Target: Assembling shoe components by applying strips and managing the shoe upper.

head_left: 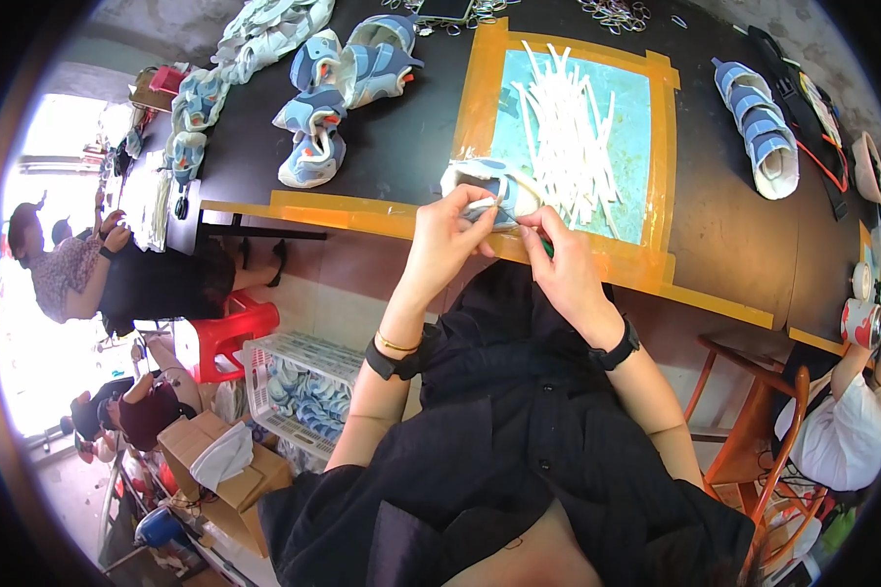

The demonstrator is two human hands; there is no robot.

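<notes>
Pinching blue shoe (504, 185) in left grip (450, 227), green tool (547, 245) in right grip (564, 262), over near desk (392, 161) edge; likely light, soft; best held by rim (450, 179).

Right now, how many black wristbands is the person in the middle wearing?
2: one black wristband on the wrist of the left hand, another black wristband on that of the right hand.
</notes>
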